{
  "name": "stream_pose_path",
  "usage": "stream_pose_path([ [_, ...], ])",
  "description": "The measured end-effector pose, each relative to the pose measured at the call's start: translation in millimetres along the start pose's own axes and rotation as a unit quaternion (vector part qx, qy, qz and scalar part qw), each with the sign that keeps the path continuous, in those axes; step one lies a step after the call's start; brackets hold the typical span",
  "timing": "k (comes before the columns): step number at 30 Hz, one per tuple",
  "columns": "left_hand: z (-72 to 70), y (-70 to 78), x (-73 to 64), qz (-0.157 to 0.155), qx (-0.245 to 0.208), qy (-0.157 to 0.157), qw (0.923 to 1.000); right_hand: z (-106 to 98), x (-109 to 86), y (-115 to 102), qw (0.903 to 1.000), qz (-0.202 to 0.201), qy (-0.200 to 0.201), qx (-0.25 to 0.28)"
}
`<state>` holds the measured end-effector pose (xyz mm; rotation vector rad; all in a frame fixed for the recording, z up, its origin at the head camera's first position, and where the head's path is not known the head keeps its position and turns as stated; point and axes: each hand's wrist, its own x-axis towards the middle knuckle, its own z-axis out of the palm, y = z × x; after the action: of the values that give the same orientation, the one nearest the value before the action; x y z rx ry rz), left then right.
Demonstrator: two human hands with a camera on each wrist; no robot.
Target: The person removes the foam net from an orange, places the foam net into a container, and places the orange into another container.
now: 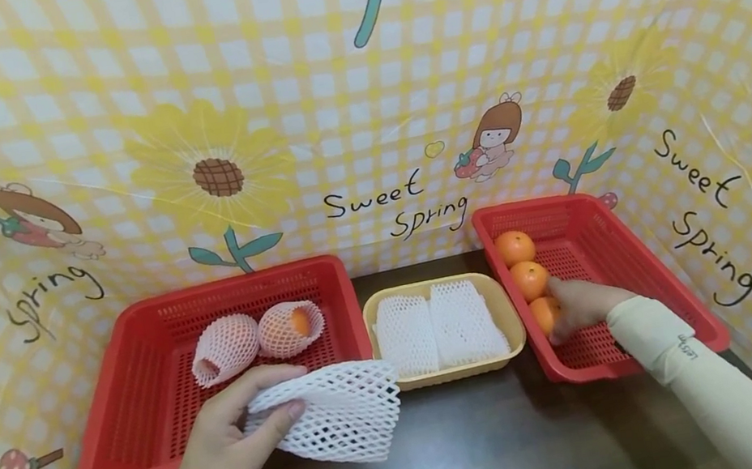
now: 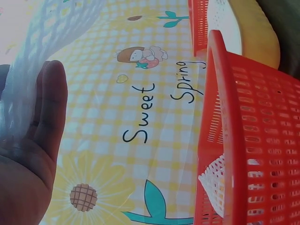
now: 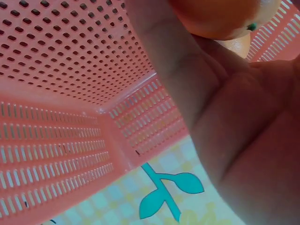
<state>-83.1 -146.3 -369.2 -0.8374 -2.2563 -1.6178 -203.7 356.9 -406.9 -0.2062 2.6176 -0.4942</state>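
My left hand (image 1: 220,439) pinches a flattened white foam net sleeve (image 1: 338,413) between thumb and fingers, in front of the left red basket. The same foam net (image 2: 28,70) rises across the left edge of the left wrist view. Inside the right red basket (image 1: 658,288), my right hand (image 1: 582,304) has its fingers and thumb around the nearest orange (image 1: 545,314). Part of that orange (image 3: 220,16) appears at the top of the right wrist view. Two more oranges, a middle one (image 1: 529,280) and a far one (image 1: 515,248), line the basket's left wall.
In the left red basket (image 1: 106,392) lie two net-wrapped fruits, one (image 1: 226,347) beside another (image 1: 291,330) with orange skin showing. Between the baskets stands a yellow tray (image 1: 437,284) with two stacks of white foam nets (image 1: 407,336). A checked cloth (image 1: 341,109) hangs behind the dark table (image 1: 468,441).
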Motion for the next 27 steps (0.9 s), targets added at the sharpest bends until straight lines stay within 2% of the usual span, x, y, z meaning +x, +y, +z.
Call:
stream_pose_path([
  [9, -0.1, 3.2, -0.5, -0.012, -0.031, -0.017, 0.9993, 3, -5.5, -8, 0.9999, 0.011, -0.005, -0.006],
  [17, -1.0, 5.8, -2.4, -0.005, -0.004, 0.002, 1.0, -4, -10.5, -6, 0.9995, 0.012, -0.029, 0.009],
  [21, -2.7, 5.5, -2.0, -0.02, 0.007, -0.001, 0.9998, -8, -12.2, -7, 0.9989, 0.009, -0.037, 0.029],
  [27, -4.2, 4.9, -0.6, -0.067, -0.003, -0.03, 0.9973, -17, -20.8, -11, 0.9991, 0.015, -0.027, 0.03],
])
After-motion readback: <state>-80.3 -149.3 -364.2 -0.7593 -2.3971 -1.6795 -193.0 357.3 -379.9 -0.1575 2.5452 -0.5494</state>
